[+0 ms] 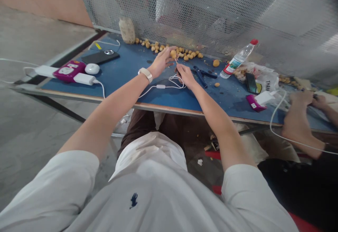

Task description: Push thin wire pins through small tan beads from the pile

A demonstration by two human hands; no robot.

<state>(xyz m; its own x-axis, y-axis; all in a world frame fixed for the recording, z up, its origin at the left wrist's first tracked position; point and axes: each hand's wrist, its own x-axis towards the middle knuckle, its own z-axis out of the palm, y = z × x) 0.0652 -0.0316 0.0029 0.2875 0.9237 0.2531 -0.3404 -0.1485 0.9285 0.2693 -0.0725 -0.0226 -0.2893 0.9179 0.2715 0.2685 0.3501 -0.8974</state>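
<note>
My left hand (163, 60) is raised over the blue table (124, 71), fingers pinched on a small tan nut-like piece (173, 53) with a thin white cord running down from it. My right hand (185, 75) rests on the table just to the right, fingers closed on the white earphone cord (169, 84) that loops under both hands. A white watch band sits on my left wrist. A row of the same tan pieces (185, 54) lies along the mesh screen behind my hands.
A jar (127, 30) stands at the back left. A black phone (100, 56), a magenta power strip (69, 70) and white chargers lie at the left. Dark blue pliers (200, 75), a plastic bottle (239, 58) and bags are at the right. Another person's hands (303, 100) work at the far right.
</note>
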